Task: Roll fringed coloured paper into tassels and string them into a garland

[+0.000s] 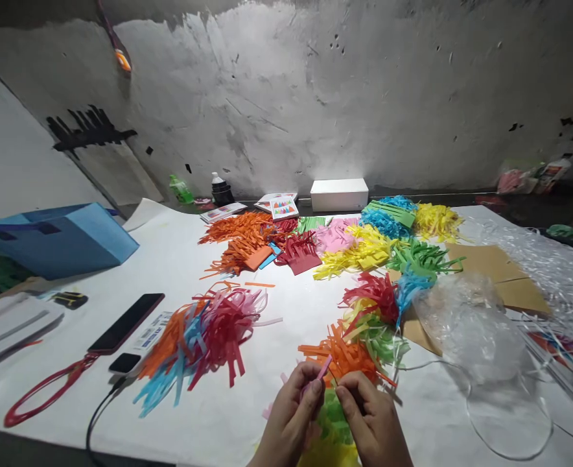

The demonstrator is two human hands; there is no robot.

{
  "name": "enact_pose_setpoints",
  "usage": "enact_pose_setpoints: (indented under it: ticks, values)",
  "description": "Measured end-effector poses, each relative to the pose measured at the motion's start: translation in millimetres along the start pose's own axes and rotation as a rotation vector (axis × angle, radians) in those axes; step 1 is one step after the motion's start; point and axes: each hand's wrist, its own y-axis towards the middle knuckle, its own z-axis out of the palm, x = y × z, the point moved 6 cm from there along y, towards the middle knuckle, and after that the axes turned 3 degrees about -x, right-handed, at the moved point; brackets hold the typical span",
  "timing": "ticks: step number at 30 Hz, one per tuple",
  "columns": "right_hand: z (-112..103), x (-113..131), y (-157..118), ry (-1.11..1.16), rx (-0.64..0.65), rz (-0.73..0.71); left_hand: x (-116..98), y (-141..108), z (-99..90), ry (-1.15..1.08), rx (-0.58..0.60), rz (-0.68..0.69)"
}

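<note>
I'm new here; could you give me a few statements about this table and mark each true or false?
1. The left hand pinches a pink strip. True.
2. The phone lies on the table. True.
3. The right hand holds the phone. False: it is beside the left hand, away from the phone.
4. The white box stands near the wall. True.
5. The crumpled clear plastic lies left of both hands. False: it lies to their right.

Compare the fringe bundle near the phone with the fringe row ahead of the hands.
Pose: the bundle lies in one heap; the row trails in a curve. Colours: the bundle shows no green or yellow; the row shows both. Both include orange, red and light-blue strips.
</note>
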Motion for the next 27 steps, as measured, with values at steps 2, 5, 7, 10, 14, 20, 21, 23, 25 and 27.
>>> enact_pose_setpoints:
  ticks: [2, 5, 7, 10, 14, 20, 21, 23, 25, 27]
  values:
    - [0, -3, -1, -0.01, 0.003, 0.01, 0, 0, -1.2, -0.002, -0.001, 0.014]
    - [1, -7, -2, -0.006, 0.012, 0.014, 1, 0, -4.0, 0.036, -0.004, 0.041]
    - [2, -9, -3, 0.001, 0.015, 0.026, 1, -1, -5.9, 0.075, -0.009, 0.063]
    - [2, -9, -3, 0.012, 0.013, 0.034, 1, -1, -8.1, 0.11, -0.034, 0.084]
    - [3, -9, -3, 0.021, 0.026, 0.03, 0, -1, -8.0, 0.12, -0.054, 0.094]
    - [4, -11, -3, 0.018, 0.043, 0.045, 2, -2, -7.0, 0.117, -0.029, 0.092]
    - [4, -11, -3, 0.02, 0.043, 0.045, 2, -2, -7.2, 0.116, -0.025, 0.091]
    - [4, -12, -3, 0.02, 0.042, 0.04, 3, -2, -7.9, 0.114, -0.026, 0.094]
    - [4, -12, -3, 0.021, 0.039, 0.036, 4, -1, -9.0, 0.112, -0.034, 0.098]
    - [5, -14, -4, 0.022, 0.042, 0.037, 4, -1, -9.8, 0.112, -0.041, 0.1]
